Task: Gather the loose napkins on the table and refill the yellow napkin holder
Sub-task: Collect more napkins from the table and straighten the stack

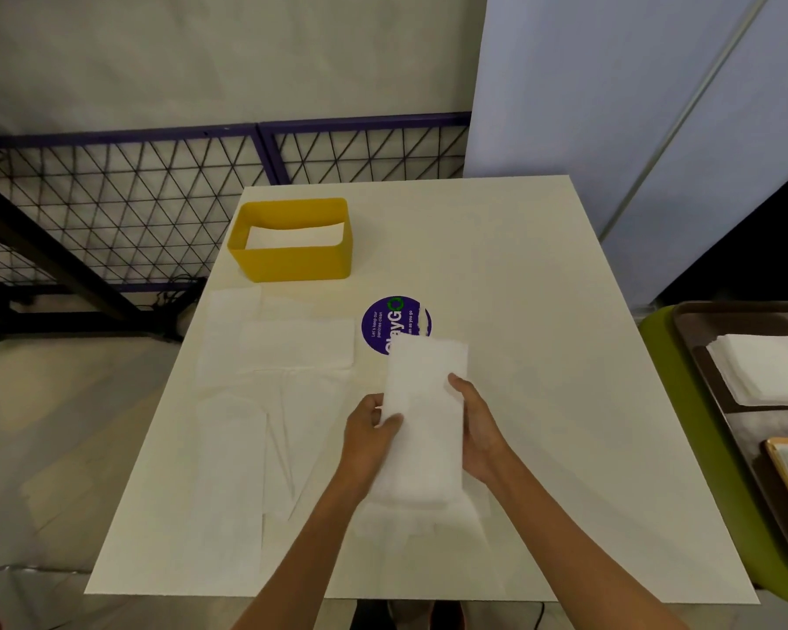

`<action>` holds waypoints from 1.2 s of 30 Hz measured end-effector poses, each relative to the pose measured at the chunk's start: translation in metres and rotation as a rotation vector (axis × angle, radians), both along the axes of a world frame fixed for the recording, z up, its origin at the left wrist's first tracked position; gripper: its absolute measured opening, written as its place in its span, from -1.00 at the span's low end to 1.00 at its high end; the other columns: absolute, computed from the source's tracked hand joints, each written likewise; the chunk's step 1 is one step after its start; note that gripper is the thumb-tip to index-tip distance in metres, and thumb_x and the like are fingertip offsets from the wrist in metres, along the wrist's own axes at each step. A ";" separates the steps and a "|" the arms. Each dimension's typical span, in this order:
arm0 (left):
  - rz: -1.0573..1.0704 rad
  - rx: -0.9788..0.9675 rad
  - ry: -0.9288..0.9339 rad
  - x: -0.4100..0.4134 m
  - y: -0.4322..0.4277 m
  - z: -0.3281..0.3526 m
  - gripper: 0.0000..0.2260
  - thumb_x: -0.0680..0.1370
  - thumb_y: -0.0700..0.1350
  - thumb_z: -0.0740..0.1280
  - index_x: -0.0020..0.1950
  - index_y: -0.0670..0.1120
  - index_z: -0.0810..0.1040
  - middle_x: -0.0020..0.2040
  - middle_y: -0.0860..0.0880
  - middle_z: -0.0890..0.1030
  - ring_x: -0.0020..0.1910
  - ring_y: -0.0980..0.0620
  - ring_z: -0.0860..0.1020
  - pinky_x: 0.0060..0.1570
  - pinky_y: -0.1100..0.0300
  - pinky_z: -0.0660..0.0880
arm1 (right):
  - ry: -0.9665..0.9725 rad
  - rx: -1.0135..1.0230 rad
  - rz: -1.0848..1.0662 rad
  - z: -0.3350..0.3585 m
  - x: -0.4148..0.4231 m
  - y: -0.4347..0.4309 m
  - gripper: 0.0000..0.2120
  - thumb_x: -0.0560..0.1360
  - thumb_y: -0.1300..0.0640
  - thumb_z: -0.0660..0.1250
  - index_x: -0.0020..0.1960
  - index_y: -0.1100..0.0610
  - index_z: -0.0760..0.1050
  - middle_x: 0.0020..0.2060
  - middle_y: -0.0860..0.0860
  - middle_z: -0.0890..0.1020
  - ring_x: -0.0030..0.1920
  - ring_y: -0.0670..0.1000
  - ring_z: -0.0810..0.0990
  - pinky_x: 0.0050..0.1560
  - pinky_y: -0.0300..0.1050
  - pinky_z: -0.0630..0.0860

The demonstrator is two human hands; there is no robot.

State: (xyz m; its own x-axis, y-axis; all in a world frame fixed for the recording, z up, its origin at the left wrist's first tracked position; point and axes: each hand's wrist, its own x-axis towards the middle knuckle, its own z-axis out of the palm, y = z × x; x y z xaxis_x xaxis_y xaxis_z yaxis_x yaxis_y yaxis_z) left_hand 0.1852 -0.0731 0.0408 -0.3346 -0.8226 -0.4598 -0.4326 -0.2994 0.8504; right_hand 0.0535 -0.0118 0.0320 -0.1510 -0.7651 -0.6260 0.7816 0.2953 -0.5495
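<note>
A stack of white napkins (pixel 421 411) is held between both hands above the table's middle. My left hand (pixel 368 436) grips its left edge with the thumb on top, and my right hand (pixel 476 429) clasps its right edge. The yellow napkin holder (pixel 292 263) stands at the far left of the table with a few white napkins low inside it. Several loose napkins (pixel 274 352) lie flat across the left half of the table, and another napkin (pixel 419 520) lies under the held stack.
The cream table (pixel 542 356) carries a round purple sticker (pixel 378 325), partly covered by the stack. At the right a brown tray (pixel 719 416) on a green seat holds more white napkins (pixel 765 370). A purple wire-mesh fence (pixel 155 193) runs behind the table.
</note>
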 end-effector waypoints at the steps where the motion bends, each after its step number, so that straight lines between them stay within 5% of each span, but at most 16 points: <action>1: -0.036 -0.002 -0.014 -0.003 0.005 0.000 -0.72 0.54 -0.20 0.26 0.26 -0.12 0.41 0.20 -0.13 0.56 0.06 -0.05 0.54 0.09 0.10 0.51 | -0.014 0.012 0.009 0.000 -0.002 0.002 -0.67 0.53 -0.06 0.16 0.08 0.14 0.55 -0.14 0.12 0.72 -0.17 0.09 0.68 -0.08 0.00 0.54; 6: -0.193 -0.199 -0.157 -0.014 0.019 -0.003 -0.60 0.62 -0.07 0.12 0.46 -0.04 0.23 0.39 -0.06 0.42 0.34 -0.07 0.43 0.37 0.02 0.35 | 0.000 0.049 0.035 -0.005 -0.012 0.014 -0.77 0.53 0.08 0.20 0.08 0.17 0.54 -0.14 0.12 0.72 -0.10 0.11 0.66 0.02 0.03 0.53; 11: -0.206 -0.300 -0.210 -0.020 0.025 -0.012 -0.62 0.63 -0.08 0.09 0.46 -0.01 0.24 0.40 -0.03 0.42 0.36 -0.02 0.42 0.40 0.11 0.30 | 0.022 0.090 0.046 -0.013 -0.017 0.022 -0.83 0.52 0.20 0.21 0.01 0.18 0.55 -0.19 0.10 0.71 -0.09 0.12 0.62 -0.05 0.00 0.53; 16: -0.252 -0.281 -0.331 -0.020 0.024 -0.024 -0.59 0.64 -0.02 0.02 0.50 0.00 0.15 0.43 -0.07 0.36 0.40 -0.05 0.36 0.38 0.10 0.29 | 0.055 0.165 0.011 -0.024 -0.026 0.032 -0.74 0.49 0.31 0.21 0.17 0.24 0.48 -0.07 0.15 0.64 -0.09 0.13 0.61 -0.08 0.00 0.53; 22: -0.205 -0.265 -0.620 -0.001 0.023 -0.045 -0.46 0.54 0.00 0.26 0.45 -0.10 0.16 0.37 -0.15 0.30 0.34 -0.11 0.33 0.24 0.05 0.40 | 0.073 0.234 -0.050 -0.040 -0.048 0.052 -0.86 0.49 0.35 0.19 -0.07 0.22 0.51 -0.39 0.07 0.67 -0.38 0.05 0.65 -0.32 -0.10 0.59; 27: -0.293 -0.338 -0.789 0.002 0.026 -0.055 -0.37 0.45 0.14 0.34 0.39 -0.10 0.22 0.30 -0.12 0.34 0.28 -0.11 0.34 0.20 0.05 0.38 | 0.086 0.280 -0.078 -0.040 -0.053 0.059 -0.88 0.49 0.35 0.19 -0.14 0.24 0.49 -0.28 0.13 0.59 -0.26 0.12 0.57 -0.23 -0.01 0.53; 36: -0.224 -0.258 -0.672 0.001 0.016 -0.053 -0.42 0.32 0.04 0.50 0.22 -0.13 0.36 0.21 -0.12 0.40 0.20 -0.12 0.40 0.09 0.05 0.43 | 0.076 0.318 -0.079 -0.039 -0.055 0.067 -0.87 0.49 0.29 0.17 -0.06 0.26 0.50 -0.26 0.15 0.61 -0.20 0.15 0.56 -0.12 0.04 0.51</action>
